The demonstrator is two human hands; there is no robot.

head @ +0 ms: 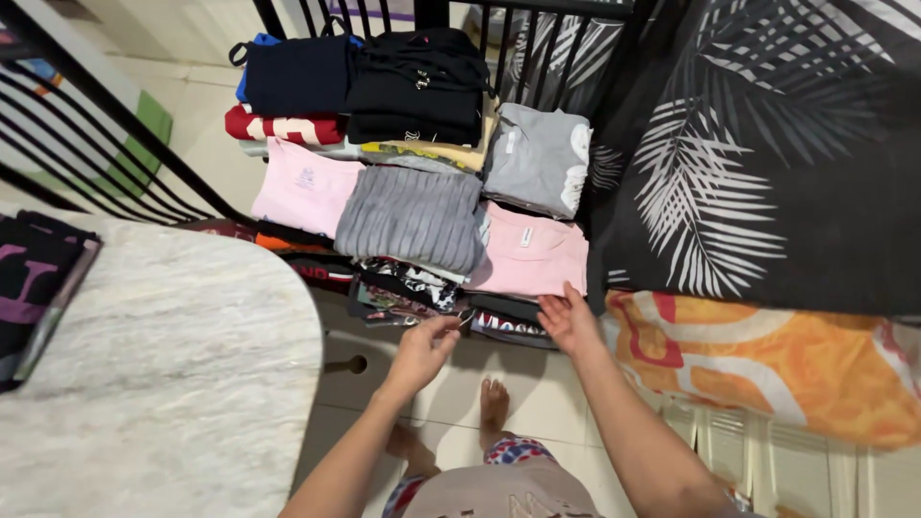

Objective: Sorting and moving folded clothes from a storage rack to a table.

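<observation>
A person stands barefoot on a tiled floor (460,384) and reaches both hands toward stacks of folded clothes. The left hand (427,347) is loosely curled, its fingertips pinching a small dark item (464,317) at the near edge of the stacks; what that item is cannot be told. The right hand (566,318), just beside it, is open with fingers spread and rests against the lower edge of a pink folded garment (530,251), gripping nothing. Just beyond the left hand lies a grey ribbed top (413,216), with a paler pink shirt (305,187) further to that side. Beyond the right hand sits a light grey folded shirt (535,158); farther off are black folded clothes (417,82) and a navy piece (293,72) above a red-and-white one (283,127). To the outside of the left arm is a marble-patterned tabletop (163,364). To the outside of the right arm lies a black leaf-print cover (767,163) and, nearer, an orange patterned cloth (767,355).
</observation>
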